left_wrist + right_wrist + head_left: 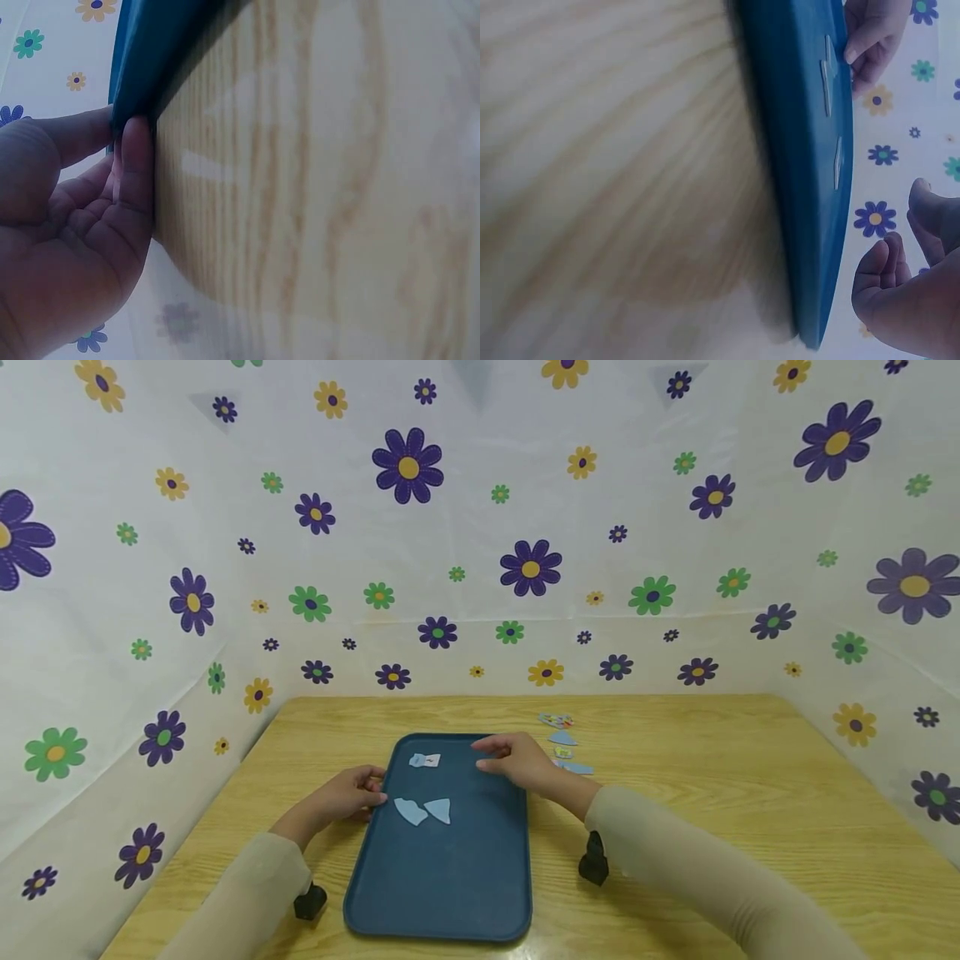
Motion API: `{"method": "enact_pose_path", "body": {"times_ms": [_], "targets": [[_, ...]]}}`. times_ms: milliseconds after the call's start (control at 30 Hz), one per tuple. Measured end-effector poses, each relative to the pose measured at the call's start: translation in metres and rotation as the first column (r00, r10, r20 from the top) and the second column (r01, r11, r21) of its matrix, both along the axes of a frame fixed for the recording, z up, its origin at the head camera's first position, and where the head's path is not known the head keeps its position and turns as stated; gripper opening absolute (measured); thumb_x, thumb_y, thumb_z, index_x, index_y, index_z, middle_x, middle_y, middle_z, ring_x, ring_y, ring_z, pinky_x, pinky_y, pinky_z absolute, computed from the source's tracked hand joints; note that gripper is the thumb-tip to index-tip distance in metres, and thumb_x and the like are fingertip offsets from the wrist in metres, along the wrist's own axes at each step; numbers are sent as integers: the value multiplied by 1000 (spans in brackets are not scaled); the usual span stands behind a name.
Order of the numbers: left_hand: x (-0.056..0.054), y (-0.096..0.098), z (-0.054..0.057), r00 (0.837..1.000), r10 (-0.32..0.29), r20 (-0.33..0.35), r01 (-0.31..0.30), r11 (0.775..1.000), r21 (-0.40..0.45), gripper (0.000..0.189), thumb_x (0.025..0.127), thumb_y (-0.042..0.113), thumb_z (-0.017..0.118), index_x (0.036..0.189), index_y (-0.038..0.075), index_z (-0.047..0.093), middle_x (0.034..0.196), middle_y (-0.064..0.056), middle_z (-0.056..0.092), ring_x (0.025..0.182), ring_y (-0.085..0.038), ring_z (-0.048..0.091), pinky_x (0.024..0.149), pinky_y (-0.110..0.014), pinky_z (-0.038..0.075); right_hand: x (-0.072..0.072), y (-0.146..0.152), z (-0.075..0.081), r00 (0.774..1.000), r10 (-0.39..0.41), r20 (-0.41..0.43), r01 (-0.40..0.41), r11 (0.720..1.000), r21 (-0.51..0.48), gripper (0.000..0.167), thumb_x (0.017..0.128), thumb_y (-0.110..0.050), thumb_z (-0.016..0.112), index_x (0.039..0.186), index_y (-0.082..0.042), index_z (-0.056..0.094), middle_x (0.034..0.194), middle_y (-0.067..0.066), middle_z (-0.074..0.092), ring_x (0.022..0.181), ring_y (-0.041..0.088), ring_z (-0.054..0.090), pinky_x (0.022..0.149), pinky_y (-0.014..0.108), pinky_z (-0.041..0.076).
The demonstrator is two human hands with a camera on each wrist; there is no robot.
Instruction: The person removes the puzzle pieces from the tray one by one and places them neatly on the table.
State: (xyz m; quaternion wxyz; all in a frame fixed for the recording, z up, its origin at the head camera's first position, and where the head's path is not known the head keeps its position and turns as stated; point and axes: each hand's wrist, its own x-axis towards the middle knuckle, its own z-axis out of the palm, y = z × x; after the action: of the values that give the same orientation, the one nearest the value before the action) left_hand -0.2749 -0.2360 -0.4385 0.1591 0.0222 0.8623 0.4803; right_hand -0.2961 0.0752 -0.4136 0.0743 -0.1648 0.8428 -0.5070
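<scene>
A dark blue tray [442, 889] lies lengthwise on the wooden table. My left hand [348, 795] pinches its left rim, and in the left wrist view the thumb and fingers [136, 161] meet at the tray's edge. Over the tray's far right corner hovers my right hand [521, 764], thumb and fingers apart, with nothing visible between them. Two light blue flat pieces [410, 812] lie side by side left of the tray's middle. Farther back on it sits a small blue and white printed piece [425, 761].
Right of the tray's far end, several flat pieces lie in a column on the table, among them a multicoloured one [557, 721] and a light blue triangle [563, 738]. A white flowered cloth [465, 527] surrounds the table's back and sides.
</scene>
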Motion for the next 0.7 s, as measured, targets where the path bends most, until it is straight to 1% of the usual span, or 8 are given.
{"method": "enact_pose_path", "body": {"times_ms": [133,233,333,467,700], "targets": [[0,0,-1,1000,-3,-2,3,1000,1,42,95,4,59,135,-4,47,95,-11,50,84,-22,53,69,-33,51,-6,-16,3,999,43,-14,-42,999,27,34,91,-14,70,124,-7,67,121,14,62,98,22,58,83,37,49],[-1,0,-1,1000,1,-3,-1,1000,3,42,95,4,59,135,-4,47,95,-11,50,84,-22,53,69,-33,51,-11,-27,3,998,70,-1,-70,996,49,35,90,-15,70,124,-7,66,121,15,61,100,23,59,84,38,49],[-1,1,-1,1000,1,-7,-1,1000,-3,42,95,4,59,135,-4,47,95,-11,51,84,-22,53,69,-33,51,-16,-37,1,995,92,31,-93,994,58,37,91,-16,70,126,-8,65,122,14,61,104,24,59,86,38,49],[0,0,-3,1000,2,-14,-2,1000,-3,42,95,4,60,135,-4,48,94,-11,51,84,-22,54,69,-32,51,-22,-49,0,992,117,55,-120,991,57,37,91,-14,70,127,-7,64,122,13,60,108,25,58,87,39,49],[-2,-1,-4,1000,2,-18,-2,1000,2,40,95,3,60,134,-3,49,93,-11,51,83,-23,54,69,-32,51,-30,-68,6,992,78,103,-85,994,70,35,90,-13,70,125,-8,66,123,12,61,113,26,56,95,42,45]]}}
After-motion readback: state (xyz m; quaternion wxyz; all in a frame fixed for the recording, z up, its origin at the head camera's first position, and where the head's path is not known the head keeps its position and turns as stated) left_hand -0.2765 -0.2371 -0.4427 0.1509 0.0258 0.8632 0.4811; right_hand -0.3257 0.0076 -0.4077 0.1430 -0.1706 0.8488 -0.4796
